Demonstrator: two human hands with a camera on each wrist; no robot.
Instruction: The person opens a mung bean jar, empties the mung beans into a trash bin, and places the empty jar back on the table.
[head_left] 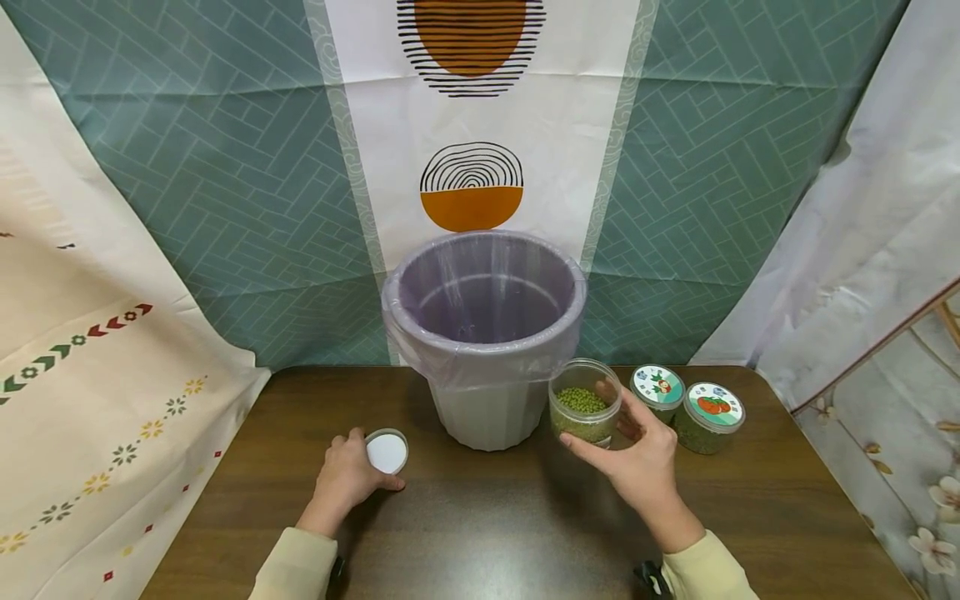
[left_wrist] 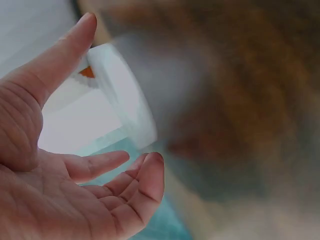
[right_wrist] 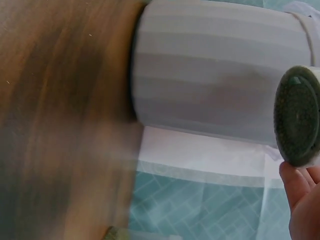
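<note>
My right hand (head_left: 648,454) grips an uncapped clear plastic jar (head_left: 558,408) with green beans (head_left: 581,401) inside, held above the table just right of the bin. In the right wrist view, the underside of the jar (right_wrist: 297,117) shows at the right edge with fingertips against it. My left hand (head_left: 348,475) is at a round white lid (head_left: 387,452), which lies on the table left of the bin. In the left wrist view, the thumb and loosely bent fingers are spread around the lid (left_wrist: 122,95), with a gap between thumb tip and rim.
A pale bin (head_left: 491,417) with a clear plastic liner (head_left: 442,367) stands at the table's back middle. Two lidded jars with picture labels, one farther back (head_left: 657,388) and one nearer (head_left: 708,421), stand right of my right hand. Patterned cloths (head_left: 247,208) hang behind the wooden table (head_left: 487,533).
</note>
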